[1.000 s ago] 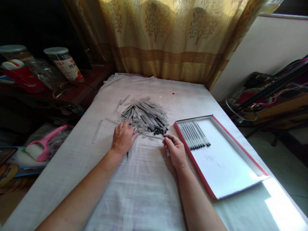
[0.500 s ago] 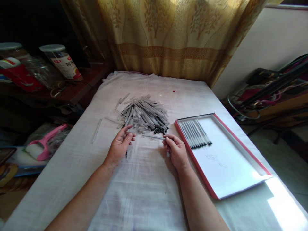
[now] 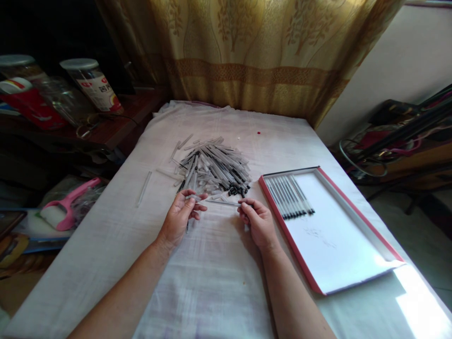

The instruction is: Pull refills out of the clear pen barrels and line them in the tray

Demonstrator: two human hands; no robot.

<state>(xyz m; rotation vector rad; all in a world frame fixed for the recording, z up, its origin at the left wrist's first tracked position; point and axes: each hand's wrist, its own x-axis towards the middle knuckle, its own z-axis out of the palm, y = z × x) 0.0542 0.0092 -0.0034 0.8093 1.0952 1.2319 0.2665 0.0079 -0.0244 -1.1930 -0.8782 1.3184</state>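
My right hand (image 3: 259, 220) pinches a slim clear pen (image 3: 223, 203) by its right end. The pen points left, toward my left hand (image 3: 176, 217). Between my left thumb and forefinger sits a small clear plastic piece (image 3: 192, 197), which looks like a pen cap; the fingers partly hide it. Under that hand a dark pen tip (image 3: 187, 228) shows, the rest of it hidden. Just beyond both hands lies a heap of clear and black pen parts (image 3: 215, 165). To the right, a red-edged tray (image 3: 296, 254) holds a row of pens (image 3: 289, 197) with black ends.
A single clear tube (image 3: 144, 189) lies left of the heap. Small white and red bits (image 3: 259, 133) are near the table's far side. At left stand a shelf with jars (image 3: 93, 87) and a pink-handled tool (image 3: 72, 205). A curtain (image 3: 240, 56) hangs behind the table.
My left hand has moved slightly back from the heap, and a small clear piece now shows between its fingers. The pen in my right hand stays nearly level. The view has shifted slightly.
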